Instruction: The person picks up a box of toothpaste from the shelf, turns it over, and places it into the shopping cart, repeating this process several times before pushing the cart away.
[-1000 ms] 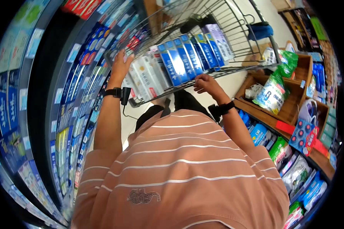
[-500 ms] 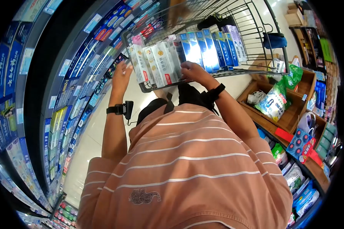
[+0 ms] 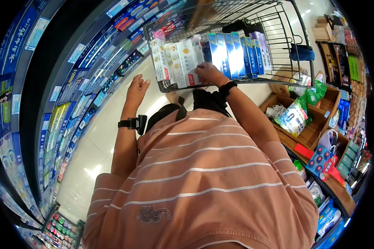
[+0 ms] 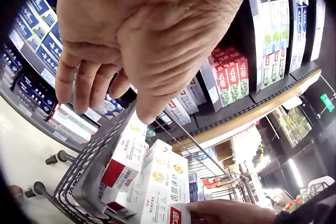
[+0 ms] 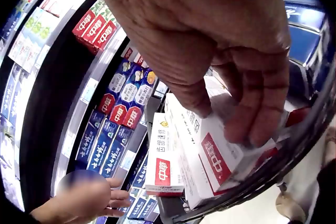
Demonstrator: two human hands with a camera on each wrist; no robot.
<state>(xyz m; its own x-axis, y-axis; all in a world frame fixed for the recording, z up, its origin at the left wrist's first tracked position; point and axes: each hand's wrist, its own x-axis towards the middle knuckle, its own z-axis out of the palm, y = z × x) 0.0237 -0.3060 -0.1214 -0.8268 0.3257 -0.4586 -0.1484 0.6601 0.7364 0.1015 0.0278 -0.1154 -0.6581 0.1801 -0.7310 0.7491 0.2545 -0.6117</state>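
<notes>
White toothpaste-style boxes [image 3: 179, 62] with red labels stand in a row in the wire cart [image 3: 164, 88]. My right hand [image 3: 212, 74] is at the right end of this row; in the right wrist view, the thumb and curled fingers of that hand [image 5: 210, 35] pinch a white box [image 5: 197, 145]. Left of the cart, my left hand [image 3: 136, 94] is raised with its fingers loosely extended. It holds nothing in the left wrist view, where the palm [image 4: 147, 29] appears above the cart's corner and the white boxes [image 4: 163, 182].
Blue boxes [image 3: 224, 54] and a purple-white box [image 3: 264, 50] fill the cart beside the white ones. Stocked shelves [image 3: 66, 87] run along the left. A wooden display [image 3: 328, 97] with bagged goods stands at the right, and pale floor [image 3: 93, 149] shows below the left hand.
My right hand has moved left from beside the blue boxes to the white ones. My left hand has come away from the cart's left side. The cart appears farther right in the head view.
</notes>
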